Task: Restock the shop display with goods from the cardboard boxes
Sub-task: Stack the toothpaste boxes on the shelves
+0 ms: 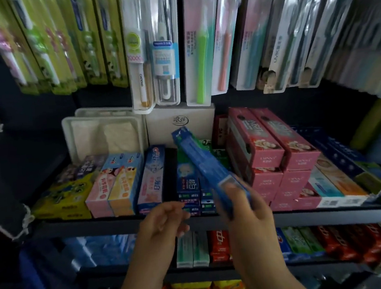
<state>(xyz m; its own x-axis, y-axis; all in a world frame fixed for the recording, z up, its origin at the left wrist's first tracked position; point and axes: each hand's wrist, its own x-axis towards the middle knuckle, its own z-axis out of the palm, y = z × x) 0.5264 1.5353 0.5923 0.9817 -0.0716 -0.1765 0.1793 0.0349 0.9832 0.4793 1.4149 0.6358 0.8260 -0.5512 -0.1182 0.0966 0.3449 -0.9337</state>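
My right hand (247, 205) grips the near end of a long blue toothpaste box (200, 162). The box slants up and away over the middle shelf (99, 223), its far end above the green and blue toothpaste boxes (187, 186). A narrow dark gap (171, 169) lies between those and a Crest box (152, 177). My left hand (165, 220) hovers at the shelf's front edge just left of the right hand, fingers loosely curled, holding nothing.
Pink toothpaste boxes (273, 151) are stacked to the right, children's toothpaste boxes (112, 185) to the left. Toothbrush packs (151, 55) hang above the shelf. A white box (180, 122) and a white tray (103, 133) stand at the back. More toothpaste fills the lower shelf (217, 248).
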